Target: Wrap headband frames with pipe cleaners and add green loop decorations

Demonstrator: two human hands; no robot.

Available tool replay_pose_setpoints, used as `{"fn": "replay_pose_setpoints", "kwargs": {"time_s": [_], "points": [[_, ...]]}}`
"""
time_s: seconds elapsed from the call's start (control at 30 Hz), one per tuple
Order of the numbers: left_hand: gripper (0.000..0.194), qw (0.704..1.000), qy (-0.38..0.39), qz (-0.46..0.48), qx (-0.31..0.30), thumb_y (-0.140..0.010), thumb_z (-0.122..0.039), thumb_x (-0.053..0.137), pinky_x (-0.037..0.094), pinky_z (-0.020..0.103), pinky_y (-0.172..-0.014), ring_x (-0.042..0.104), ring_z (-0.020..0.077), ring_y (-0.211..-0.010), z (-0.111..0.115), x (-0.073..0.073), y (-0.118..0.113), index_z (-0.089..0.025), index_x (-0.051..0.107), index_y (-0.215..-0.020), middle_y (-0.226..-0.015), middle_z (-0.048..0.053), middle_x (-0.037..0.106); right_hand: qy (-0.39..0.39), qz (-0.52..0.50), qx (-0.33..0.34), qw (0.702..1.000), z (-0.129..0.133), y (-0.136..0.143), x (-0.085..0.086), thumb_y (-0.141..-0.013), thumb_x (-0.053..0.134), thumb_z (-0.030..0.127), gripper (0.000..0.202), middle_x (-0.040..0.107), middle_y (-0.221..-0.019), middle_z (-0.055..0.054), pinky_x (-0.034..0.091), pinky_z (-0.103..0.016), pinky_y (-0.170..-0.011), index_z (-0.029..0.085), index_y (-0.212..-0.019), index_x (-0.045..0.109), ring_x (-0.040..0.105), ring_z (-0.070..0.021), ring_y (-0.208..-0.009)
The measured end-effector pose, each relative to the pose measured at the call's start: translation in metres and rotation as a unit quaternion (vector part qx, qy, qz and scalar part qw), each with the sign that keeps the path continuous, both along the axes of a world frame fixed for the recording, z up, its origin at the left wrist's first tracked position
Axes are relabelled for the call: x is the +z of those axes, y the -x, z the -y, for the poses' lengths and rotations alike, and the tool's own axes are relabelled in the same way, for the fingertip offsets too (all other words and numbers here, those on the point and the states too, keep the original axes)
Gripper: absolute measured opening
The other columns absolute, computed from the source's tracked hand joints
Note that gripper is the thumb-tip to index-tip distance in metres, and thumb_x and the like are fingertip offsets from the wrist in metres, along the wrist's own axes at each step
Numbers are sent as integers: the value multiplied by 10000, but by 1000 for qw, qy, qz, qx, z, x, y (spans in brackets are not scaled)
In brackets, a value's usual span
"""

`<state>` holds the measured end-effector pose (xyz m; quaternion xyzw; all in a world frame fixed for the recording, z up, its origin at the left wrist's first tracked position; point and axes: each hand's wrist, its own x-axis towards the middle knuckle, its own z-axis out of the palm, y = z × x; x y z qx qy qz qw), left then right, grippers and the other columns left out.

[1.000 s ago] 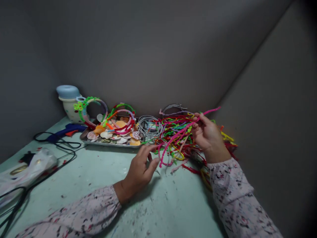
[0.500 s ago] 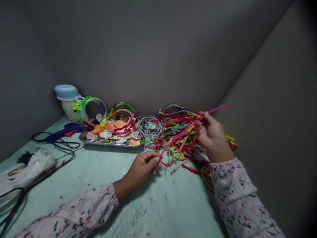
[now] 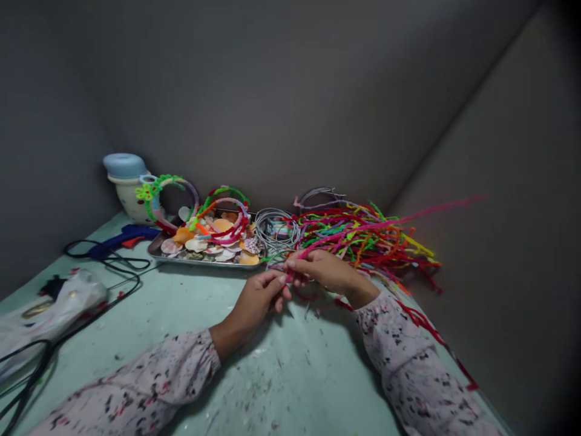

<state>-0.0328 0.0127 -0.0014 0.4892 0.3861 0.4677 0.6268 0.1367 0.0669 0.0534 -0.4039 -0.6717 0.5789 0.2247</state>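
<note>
My left hand (image 3: 261, 297) pinches one end of a bright pink pipe cleaner (image 3: 349, 232) low over the table. Close beside it, my right hand (image 3: 324, 270) is closed on the same pipe cleaner, the fingertips of both hands nearly touching. From there the pink strand runs up to the right, its far end blurred. Behind the hands lies a heap of many-coloured pipe cleaners (image 3: 376, 242). A coil of grey wire (image 3: 276, 230) sits left of that heap. Part of a pink loop hangs beneath my right hand, mostly hidden.
A metal tray (image 3: 206, 264) of seashells stands against the back wall, with pipe-cleaner-wrapped rings (image 3: 195, 195) on it. To its left are a blue glue gun (image 3: 120, 238) with a black cord, a blue-lidded cup (image 3: 127, 188) and a plastic bag (image 3: 59, 306). A wall rises at right.
My right hand has come down and left along the pink pipe cleaner to beside my left hand. The strand's free end now reaches farther right. My left hand has barely moved.
</note>
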Motion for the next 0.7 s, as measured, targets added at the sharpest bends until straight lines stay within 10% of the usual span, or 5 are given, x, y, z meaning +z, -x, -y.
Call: {"fn": "replay_pose_setpoints", "kwargs": {"time_s": [0.53,0.7], "points": [[247,994,-23,-107,-30,-834,-378,588,295,197,-436,434,63,-460,2,-5,-4,-135,619,-806,-641,7,576,15,-180,-243,953,30,3,-62,-788,596,587,451,605,-582,6,392,-166,-405,142,-833,650,520,-71,-445],[270,996,-10,-78,-29,-843,-398,571,307,193,-435,445,60,-449,-1,-8,-3,-134,603,-798,-644,0,571,3,-208,-224,952,33,3,-68,-780,650,504,374,621,-641,3,410,-191,-449,162,-931,659,543,-96,-506]]}}
